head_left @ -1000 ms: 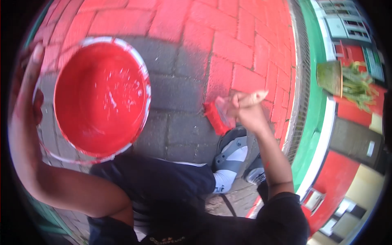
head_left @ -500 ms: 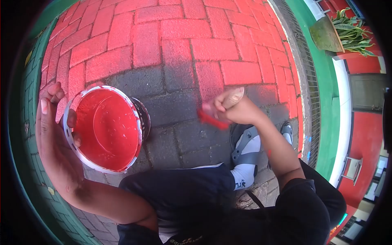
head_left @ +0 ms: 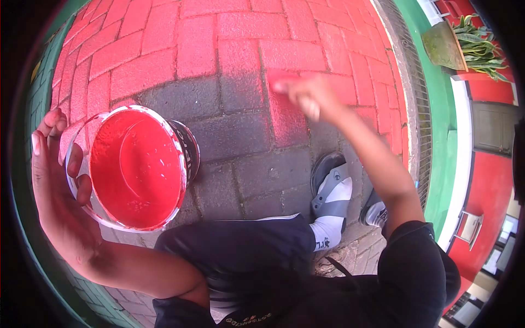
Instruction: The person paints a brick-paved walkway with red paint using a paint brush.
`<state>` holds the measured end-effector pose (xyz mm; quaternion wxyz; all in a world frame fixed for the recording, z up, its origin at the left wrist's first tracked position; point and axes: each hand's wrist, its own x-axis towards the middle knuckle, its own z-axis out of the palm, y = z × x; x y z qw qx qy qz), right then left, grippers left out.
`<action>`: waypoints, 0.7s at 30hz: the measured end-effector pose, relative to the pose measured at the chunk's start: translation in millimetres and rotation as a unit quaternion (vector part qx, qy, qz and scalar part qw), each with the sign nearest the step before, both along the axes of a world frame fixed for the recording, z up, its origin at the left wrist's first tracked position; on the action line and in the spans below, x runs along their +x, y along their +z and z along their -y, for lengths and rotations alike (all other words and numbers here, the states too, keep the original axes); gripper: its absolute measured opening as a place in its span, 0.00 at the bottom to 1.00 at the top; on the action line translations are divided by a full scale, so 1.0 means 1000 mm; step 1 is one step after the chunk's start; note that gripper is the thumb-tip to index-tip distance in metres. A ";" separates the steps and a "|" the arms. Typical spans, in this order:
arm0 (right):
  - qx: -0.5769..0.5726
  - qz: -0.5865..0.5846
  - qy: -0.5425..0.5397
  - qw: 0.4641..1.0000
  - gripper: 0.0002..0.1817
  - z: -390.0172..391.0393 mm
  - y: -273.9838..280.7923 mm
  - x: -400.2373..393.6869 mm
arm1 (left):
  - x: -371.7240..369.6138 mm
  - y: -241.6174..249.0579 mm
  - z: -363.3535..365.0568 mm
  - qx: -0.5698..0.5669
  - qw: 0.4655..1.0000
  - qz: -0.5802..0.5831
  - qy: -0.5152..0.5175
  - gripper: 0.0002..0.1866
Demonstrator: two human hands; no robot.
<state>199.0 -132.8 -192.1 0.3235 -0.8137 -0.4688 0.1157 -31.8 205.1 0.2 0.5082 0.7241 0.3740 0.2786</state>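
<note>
My left hand (head_left: 60, 186) is hooked round the white handle and side of a paint bucket (head_left: 183, 147), with its fingertips inside the handle loop. Red paint (head_left: 142, 175) coats the bucket's inside, and red smears mark its white rim. The bucket tilts toward me. My right hand (head_left: 314, 98), blurred by motion, is closed on a paintbrush (head_left: 281, 85) whose red-covered end is low over the paving. Beneath it, one brick (head_left: 287, 117) carries fresh, patchy red. Bare grey bricks (head_left: 235, 136) lie between bucket and brush, and red-painted bricks (head_left: 240, 24) spread beyond them.
My sandalled foot (head_left: 331, 188) stands on the paving near the brush. A drain grate (head_left: 418, 109) runs along the right, with a green strip and a potted plant (head_left: 445, 46) past it. A green brick surface (head_left: 41, 109) borders the left.
My right hand has moved forward with the paintbrush, away from my foot. The brick under it now shows more red. My left hand and the bucket have shifted only slightly.
</note>
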 end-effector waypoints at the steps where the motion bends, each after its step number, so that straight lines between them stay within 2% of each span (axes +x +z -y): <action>1: -0.038 0.013 0.008 0.999 0.08 0.008 0.007 -0.023 | -0.005 -0.004 -0.004 0.036 0.999 0.005 -0.010 0.35; 2: -0.126 -0.086 -0.001 0.988 0.08 0.013 0.025 -0.040 | -0.007 -0.006 -0.006 0.073 0.997 0.010 -0.020 0.34; 3: -0.150 -0.068 0.052 0.985 0.08 0.022 0.032 -0.050 | -0.004 -0.004 -0.003 0.074 0.997 0.009 -0.020 0.34; 4: -0.149 -0.068 0.050 0.985 0.08 0.026 0.037 -0.058 | 0.001 0.001 0.004 0.050 0.999 0.001 0.012 0.34; 6: -0.039 -0.246 0.132 0.959 0.08 0.032 0.047 -0.068 | 0.005 0.002 0.005 0.025 0.999 -0.005 0.039 0.33; 7: -0.047 -0.293 0.130 0.946 0.10 0.032 0.054 -0.063 | 0.003 0.000 0.002 0.017 0.999 0.004 0.046 0.32; 8: -0.047 -0.293 0.127 0.947 0.10 0.027 0.059 -0.054 | 0.003 0.000 0.000 0.009 0.998 0.013 0.053 0.31; 10: -0.151 -0.241 0.038 0.958 0.12 0.007 0.062 -0.021 | 0.006 0.002 0.008 0.010 0.998 0.008 0.058 0.31; 12: -0.055 -0.331 -0.125 0.934 0.12 -0.005 0.034 0.018 | 0.005 0.003 0.010 0.011 0.998 -0.001 0.065 0.31; 14: -0.061 -0.180 -0.115 0.975 0.12 -0.017 0.029 0.052 | 0.002 0.001 0.005 0.011 0.998 0.006 0.064 0.30; 15: -0.063 -0.181 -0.112 0.975 0.12 -0.020 0.023 0.051 | -0.001 0.000 0.003 0.010 0.998 0.005 0.067 0.30; 17: 0.118 -0.019 -0.135 0.984 0.13 -0.026 0.010 0.041 | -0.007 -0.002 -0.002 0.052 0.998 0.033 0.034 0.31; 19: 0.110 -0.029 -0.070 0.991 0.14 -0.014 0.002 0.010 | -0.008 -0.002 -0.004 0.043 0.998 0.037 0.038 0.31; 20: 0.012 0.009 0.030 0.999 0.11 -0.003 0.006 -0.007 | -0.008 -0.002 -0.005 0.035 0.998 0.041 0.039 0.31; 21: -0.057 -0.038 0.011 0.998 0.07 0.002 0.020 -0.036 | -0.005 -0.001 -0.003 0.035 0.998 0.041 0.039 0.31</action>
